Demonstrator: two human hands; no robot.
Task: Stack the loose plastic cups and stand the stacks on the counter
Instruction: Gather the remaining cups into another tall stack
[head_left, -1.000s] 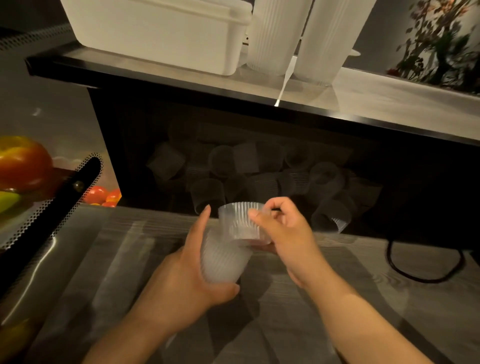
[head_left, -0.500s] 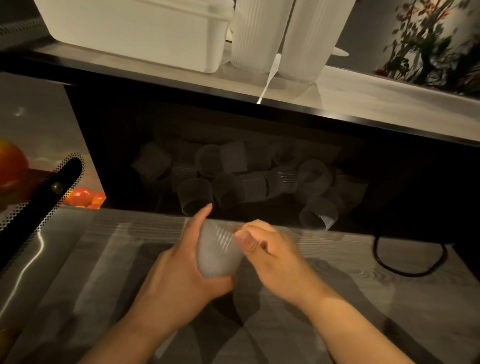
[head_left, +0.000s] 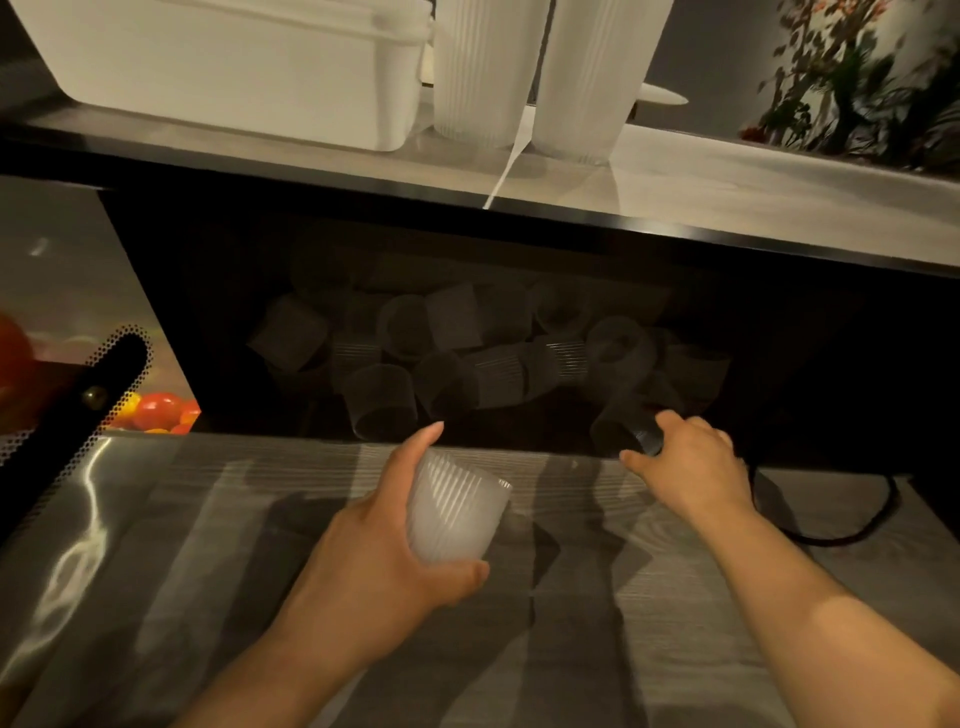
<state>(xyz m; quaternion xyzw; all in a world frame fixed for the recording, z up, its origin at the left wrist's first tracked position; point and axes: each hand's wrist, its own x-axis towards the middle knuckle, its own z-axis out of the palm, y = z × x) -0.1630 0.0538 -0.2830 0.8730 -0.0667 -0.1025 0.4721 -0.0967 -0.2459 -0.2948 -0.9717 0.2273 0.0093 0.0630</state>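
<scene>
**Thin ribbed cups: grip the wall, not the rim**

At the far left, tomatoes (head_left: 156, 408) glow beside a dark perforated bar (head_left: 67, 415) — neither is part of the job. Moving right, the left hand (head_left: 374, 561) wraps a short nested stack (head_left: 449, 514) of translucent cups, thumb under the base and fingers curled along the ribbed side, mouth tilted up and to the right above the lower wooden surface (head_left: 649, 597). Behind it, in the dark recess, the loose cups (head_left: 467, 358) lie tumbled on their sides. Further right, the right hand (head_left: 685, 462) reaches to the recess edge, its fingers closing around one dim cup (head_left: 631, 431); how firm that hold is cannot be told. Above, two tall finished stacks (head_left: 535, 67) stand upright on the counter (head_left: 727, 176), just beside a white tub (head_left: 234, 62).

These cups look featherlight and flexible — a hard squeeze would likely buckle the wall, and the smooth plastic may slip. Holding mid-wall on the ribs seems safest.
</scene>
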